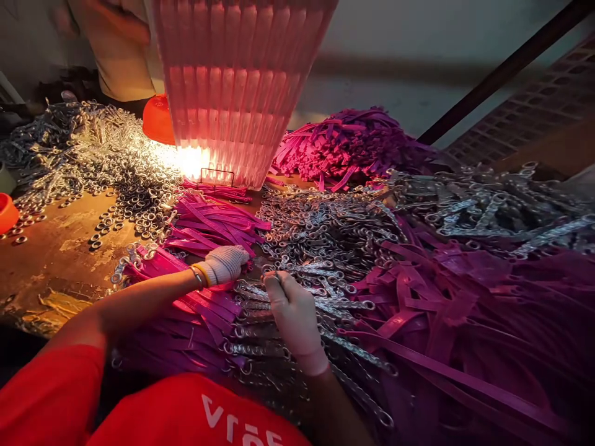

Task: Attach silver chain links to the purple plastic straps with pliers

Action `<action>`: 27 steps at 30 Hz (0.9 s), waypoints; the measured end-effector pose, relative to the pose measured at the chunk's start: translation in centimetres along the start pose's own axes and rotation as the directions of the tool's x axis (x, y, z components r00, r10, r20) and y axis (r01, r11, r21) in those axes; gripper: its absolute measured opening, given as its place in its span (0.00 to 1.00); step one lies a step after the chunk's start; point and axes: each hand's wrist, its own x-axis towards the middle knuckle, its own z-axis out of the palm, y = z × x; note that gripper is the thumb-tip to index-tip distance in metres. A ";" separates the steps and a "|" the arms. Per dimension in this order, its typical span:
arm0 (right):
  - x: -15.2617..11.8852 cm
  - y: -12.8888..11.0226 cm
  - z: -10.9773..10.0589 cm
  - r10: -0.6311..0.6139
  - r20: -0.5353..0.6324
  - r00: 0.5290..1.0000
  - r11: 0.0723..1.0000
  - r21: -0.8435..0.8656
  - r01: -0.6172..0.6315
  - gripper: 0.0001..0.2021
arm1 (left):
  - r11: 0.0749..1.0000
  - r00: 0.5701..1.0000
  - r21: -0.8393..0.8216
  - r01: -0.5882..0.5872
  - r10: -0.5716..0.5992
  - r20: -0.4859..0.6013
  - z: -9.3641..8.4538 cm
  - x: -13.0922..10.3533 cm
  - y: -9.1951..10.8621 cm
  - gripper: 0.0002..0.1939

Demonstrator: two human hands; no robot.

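My left hand [227,264], in a white knitted glove, is closed at the right ends of the magenta straps [199,303]. Its fingertips curl away from me, so what they hold is hidden. Close by on the right, my right hand [294,316] wears a thin whitish glove. Its thumb and fingers pinch a silver chain-like piece with a ring end [268,270]. Beneath and around this hand lie braided silver pieces [332,303] with ringed ends. Some of the straps under my left forearm carry metal rings [121,267] at their left ends.
Loose rings [134,204] and silver pieces [69,142] are heaped at left, beside a bright lamp [193,162]. A ribbed translucent panel [232,87] stands at the back. Purple straps pile up behind [353,145] and at right [446,310]. Another person [123,49] stands across the table.
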 end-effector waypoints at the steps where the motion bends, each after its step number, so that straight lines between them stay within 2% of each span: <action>1: -0.1 0.3 0.2 -0.013 0.015 1.000 1.000 0.001 0.013 0.19 | 1.000 1.000 0.022 0.019 -0.019 -0.011 0.6 0.7 0.1 0.09; 5: -0.6 1.1 1.0 -0.066 0.035 0.997 0.997 -0.035 0.068 0.18 | 0.998 0.997 0.048 0.039 -0.036 -0.071 2.3 1.4 0.2 0.09; 7: -0.5 1.3 1.1 -0.057 0.045 0.997 0.996 -0.061 0.059 0.18 | 1.000 0.996 0.023 -0.001 0.003 -0.091 2.0 0.8 -0.1 0.07; 10: 0.2 1.2 1.1 -0.088 0.084 0.993 0.994 -0.055 0.093 0.18 | 0.998 0.994 -0.050 -0.043 0.037 -0.099 0.3 -1.2 -0.6 0.03; 13: 1.2 0.4 1.5 -0.206 0.142 0.968 0.975 -0.051 0.215 0.15 | 0.967 0.999 -0.254 -0.024 0.014 -0.042 -1.6 -4.3 -0.9 0.13; 15: 1.7 -0.5 2.0 -0.247 0.198 0.949 0.955 -0.115 0.273 0.14 | 0.893 0.999 -0.448 0.032 -0.027 0.017 -2.4 -6.3 -1.0 0.16; 17: 1.9 -1.7 2.5 -0.245 0.272 0.931 0.916 -0.250 0.314 0.14 | 0.805 0.996 -0.587 0.086 -0.070 0.050 -2.7 -8.0 -1.2 0.16; 20: 1.8 -3.3 2.9 -0.230 0.392 0.891 0.786 -0.465 0.408 0.15 | 0.740 0.992 -0.661 0.124 -0.094 0.080 -2.5 -9.5 -1.7 0.17; 22: 1.6 -4.0 2.9 -0.225 0.446 0.866 0.715 -0.528 0.458 0.14 | 0.755 0.992 -0.644 0.126 -0.087 0.092 -2.0 -10.0 -2.0 0.15; 23: 1.6 -4.1 2.9 -0.225 0.461 0.858 0.700 -0.536 0.472 0.14 | 0.799 0.995 -0.593 0.094 -0.067 0.067 -1.8 -10.1 -2.2 0.14; 25: 1.4 -4.1 3.0 -0.218 0.462 0.860 0.706 -0.534 0.466 0.13 | 0.905 0.999 -0.424 -0.031 0.019 -0.031 -1.2 -10.1 -2.6 0.08; 27: 1.2 -3.8 3.4 -0.199 0.426 0.883 0.742 -0.523 0.420 0.14 | 0.953 0.987 -0.264 -0.148 0.126 -0.098 -0.8 -9.9 -3.1 0.03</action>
